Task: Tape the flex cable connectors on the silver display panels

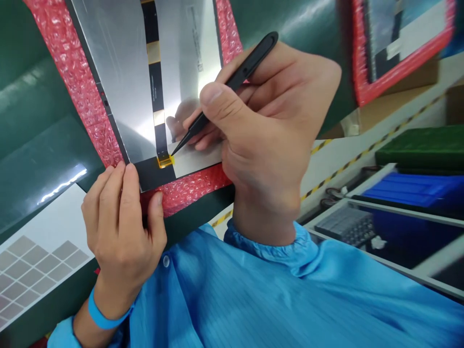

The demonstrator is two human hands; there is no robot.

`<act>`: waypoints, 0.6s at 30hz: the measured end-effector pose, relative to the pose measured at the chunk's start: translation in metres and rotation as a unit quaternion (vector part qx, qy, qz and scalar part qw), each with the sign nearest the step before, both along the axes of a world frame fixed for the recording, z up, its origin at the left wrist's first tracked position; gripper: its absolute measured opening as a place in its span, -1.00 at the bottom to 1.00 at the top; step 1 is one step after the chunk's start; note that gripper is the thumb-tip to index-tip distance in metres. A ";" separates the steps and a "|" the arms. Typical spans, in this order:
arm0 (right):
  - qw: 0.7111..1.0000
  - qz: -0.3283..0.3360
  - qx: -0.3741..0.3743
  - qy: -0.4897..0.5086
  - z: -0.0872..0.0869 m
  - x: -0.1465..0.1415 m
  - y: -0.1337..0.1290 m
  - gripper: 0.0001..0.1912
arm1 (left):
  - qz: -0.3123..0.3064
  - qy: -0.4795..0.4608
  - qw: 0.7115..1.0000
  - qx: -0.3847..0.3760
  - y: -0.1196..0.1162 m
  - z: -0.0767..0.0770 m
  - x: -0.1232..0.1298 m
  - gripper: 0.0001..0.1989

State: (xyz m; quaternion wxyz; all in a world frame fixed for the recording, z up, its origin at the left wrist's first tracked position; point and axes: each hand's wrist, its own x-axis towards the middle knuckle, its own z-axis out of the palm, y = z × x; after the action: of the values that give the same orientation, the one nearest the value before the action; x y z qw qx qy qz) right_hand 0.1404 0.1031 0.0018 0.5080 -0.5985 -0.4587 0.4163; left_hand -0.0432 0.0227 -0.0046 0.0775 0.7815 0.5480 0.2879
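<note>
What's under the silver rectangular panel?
Red plastic bubble wrap shows past the left, right and lower edges of the silver panel, over a dark green tabletop. Beneath the panel's middle: covered, can't tell.

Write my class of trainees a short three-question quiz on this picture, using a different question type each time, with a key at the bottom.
1. Multiple choice: which hand grips the black pointed tool?
A) Left only
B) Right only
C) Both

2. True or false: a blue band circles the wrist of the left hand.

3. Fill in the missing word: red ____ wrap shows along the edges of the silvery panel.

Key:
1. B, the right hand
2. True
3. Bubble
</note>
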 end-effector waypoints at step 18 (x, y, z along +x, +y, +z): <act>1.000 -0.008 -0.019 -0.022 0.014 -0.002 -0.003 -0.75 | -0.021 0.039 0.998 -0.045 -0.003 0.006 0.004 -0.48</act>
State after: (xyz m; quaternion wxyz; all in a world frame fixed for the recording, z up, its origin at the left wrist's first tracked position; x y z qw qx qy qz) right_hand 0.1386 0.0998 0.0157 0.4899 -0.6203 -0.4570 0.4080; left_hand -0.0396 0.0195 0.0016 0.0969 0.7990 0.5467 0.2309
